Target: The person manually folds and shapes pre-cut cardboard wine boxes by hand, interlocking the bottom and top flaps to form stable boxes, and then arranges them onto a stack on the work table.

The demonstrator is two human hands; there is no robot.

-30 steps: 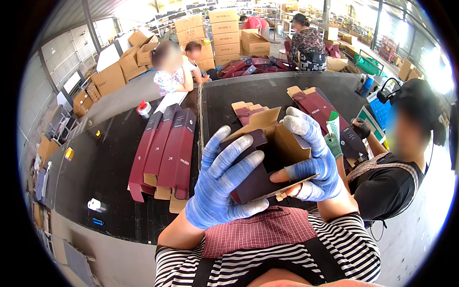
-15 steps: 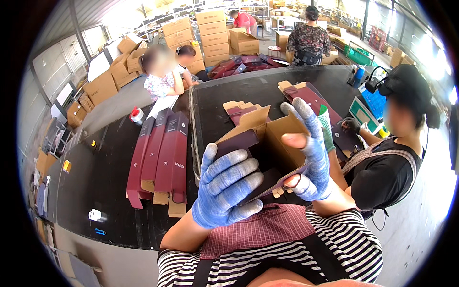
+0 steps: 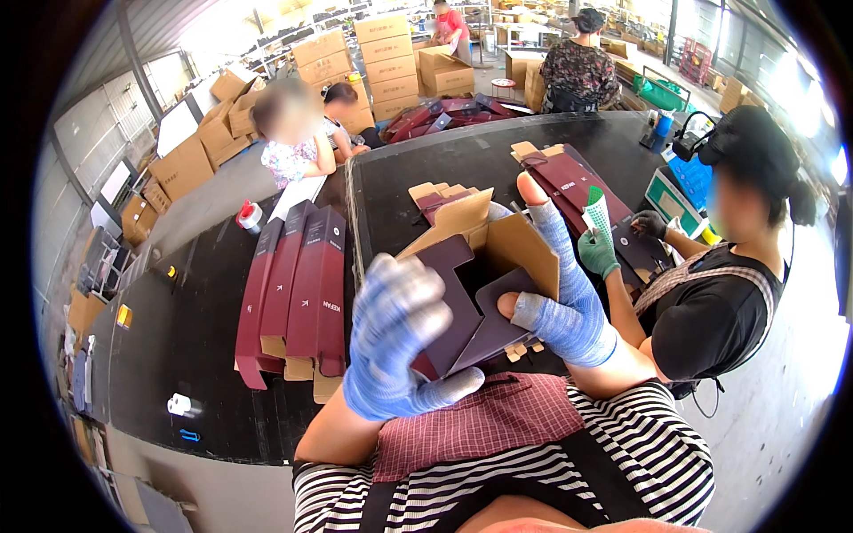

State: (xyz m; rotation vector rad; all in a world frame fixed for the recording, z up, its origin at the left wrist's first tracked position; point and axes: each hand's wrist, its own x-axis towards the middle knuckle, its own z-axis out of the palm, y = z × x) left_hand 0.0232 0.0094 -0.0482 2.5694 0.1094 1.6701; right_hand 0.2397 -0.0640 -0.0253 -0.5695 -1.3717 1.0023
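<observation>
An open-ended maroon cardboard box (image 3: 511, 324) with dark printed flaps and a brown inside is upright between my hands, its mouth toward me. My right hand (image 3: 573, 315), in a blue glove with bare fingertips, grips its right side. The thumb presses on a dark flap and the index finger stretches along a brown flap (image 3: 524, 253). To the box's left, my left hand (image 3: 391, 342) is raised in a blue and grey glove, fingers extended and blurred. Its thumb lies along the lower edge, whether touching I cannot tell. The box's far end is hidden.
Three long maroon boxes (image 3: 315, 284) lie on the black table (image 3: 178, 355) to the left, near a tape roll (image 3: 250, 216). More flattened boxes (image 3: 569, 182) lie ahead. A co-worker (image 3: 737, 284) in gloves stands close at right. Others sit or stand farther off, near stacked cartons (image 3: 389, 67).
My left hand has lifted off the box's front flaps and swung left. The right thumb has pushed onto a dark flap, folding it inward. The co-worker's green-gloved hand now shows beside the box.
</observation>
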